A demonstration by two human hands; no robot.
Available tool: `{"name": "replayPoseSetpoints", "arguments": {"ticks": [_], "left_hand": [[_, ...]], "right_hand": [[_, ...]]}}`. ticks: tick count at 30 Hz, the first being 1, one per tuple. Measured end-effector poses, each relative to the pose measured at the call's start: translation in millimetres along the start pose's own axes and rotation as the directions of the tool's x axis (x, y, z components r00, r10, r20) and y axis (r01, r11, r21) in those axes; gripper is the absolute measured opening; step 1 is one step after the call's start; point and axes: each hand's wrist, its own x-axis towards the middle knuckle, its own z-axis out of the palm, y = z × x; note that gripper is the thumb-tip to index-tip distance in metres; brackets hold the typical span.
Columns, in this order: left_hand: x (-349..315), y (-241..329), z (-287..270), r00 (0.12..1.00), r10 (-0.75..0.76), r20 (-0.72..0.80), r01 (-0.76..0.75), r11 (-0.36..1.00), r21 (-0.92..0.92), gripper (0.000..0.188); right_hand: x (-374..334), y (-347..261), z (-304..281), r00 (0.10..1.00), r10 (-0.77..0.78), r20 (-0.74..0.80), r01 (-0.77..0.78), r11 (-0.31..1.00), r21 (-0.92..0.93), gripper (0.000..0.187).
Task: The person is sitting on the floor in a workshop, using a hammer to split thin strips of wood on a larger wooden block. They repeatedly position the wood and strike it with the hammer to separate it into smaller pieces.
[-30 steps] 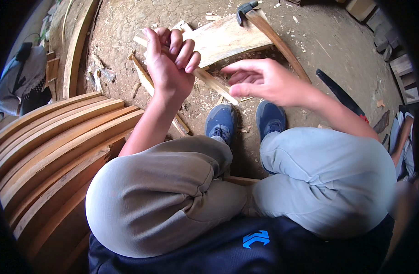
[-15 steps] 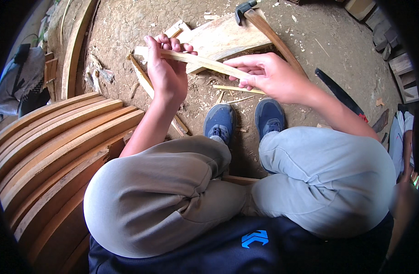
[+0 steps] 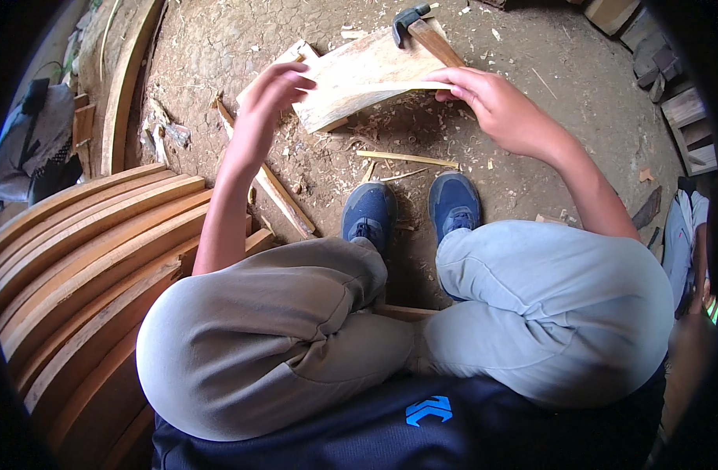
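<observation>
Between my two hands a thin, pale wooden strip (image 3: pixel 375 88) is held out level over a plank. My right hand (image 3: pixel 500 106) pinches its right end between thumb and fingers. My left hand (image 3: pixel 266 98) is bent over its left end; the fingers are slightly blurred and hide that end. The broad pale plank (image 3: pixel 359 64) lies on the dirt floor just beyond the strip. A hammer (image 3: pixel 433 37) with a black claw head and wooden handle rests on the plank, its lower handle hidden behind my right hand.
Several curved boards (image 3: pixel 101 258) are stacked at my left. A narrow stick (image 3: pixel 285 200) and a thin offcut (image 3: pixel 406 158) lie near my blue shoes (image 3: pixel 370 211). Shavings litter the dirt floor (image 3: pixel 218 47). Wooden blocks (image 3: pixel 684 110) stand at far right; clothing (image 3: pixel 678 243) shows below.
My right hand has moved up and slightly right, the left slightly left, and the strip has swung from slanting to nearly level. My right forearm now covers the black-bladed saw.
</observation>
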Motion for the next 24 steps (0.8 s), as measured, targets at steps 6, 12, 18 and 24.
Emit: {"name": "replayPoseSetpoints", "arguments": {"ticks": [6, 12, 18, 24], "left_hand": [[-15, 0, 33, 0.811, -0.195, 0.552, 0.097, 0.975, 0.201, 0.044], [-26, -8, 46, 0.791, -0.239, 0.563, 0.319, 0.947, -0.047, 0.036], [-31, -21, 56, 0.833, -0.375, 0.408, 0.468, 0.869, -0.157, 0.037], [-36, -42, 77, 0.798, -0.438, 0.415, 0.575, 0.758, -0.307, 0.041]], "right_hand": [[2, 5, 4, 0.982, -0.189, 0.026, 0.191, 0.963, -0.189, 0.03], [-1, 7, -2, 0.979, -0.175, -0.108, 0.133, 0.941, -0.311, 0.039], [-9, 34, -1, 0.916, 0.212, -0.34, -0.289, 0.937, -0.195, 0.053], [-15, 70, 28, 0.907, 0.393, -0.15, -0.401, 0.916, -0.025, 0.059]]}}
